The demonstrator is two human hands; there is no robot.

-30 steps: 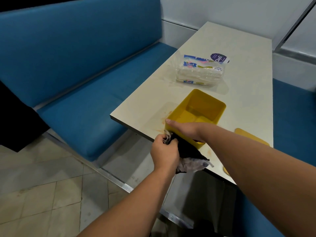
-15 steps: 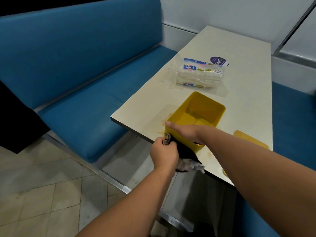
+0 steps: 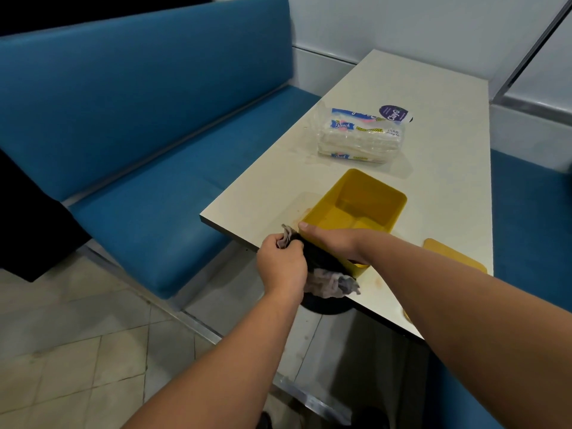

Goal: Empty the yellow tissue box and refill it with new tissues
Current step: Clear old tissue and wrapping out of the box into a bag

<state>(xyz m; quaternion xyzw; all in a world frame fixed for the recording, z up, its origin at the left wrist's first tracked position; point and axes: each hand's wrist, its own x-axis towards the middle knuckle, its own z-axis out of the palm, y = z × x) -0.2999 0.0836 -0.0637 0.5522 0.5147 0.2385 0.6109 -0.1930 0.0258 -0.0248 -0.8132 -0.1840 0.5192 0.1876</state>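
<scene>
Head view: left hand [image 3: 283, 267] grips one crumpled wad [image 3: 328, 278], right hand [image 3: 335, 244] holds one yellow box [image 3: 365, 209]

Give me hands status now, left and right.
Left hand: closed on the dark cloth.
Right hand: resting on the near rim of the yellow box; grip cannot be told.
</scene>
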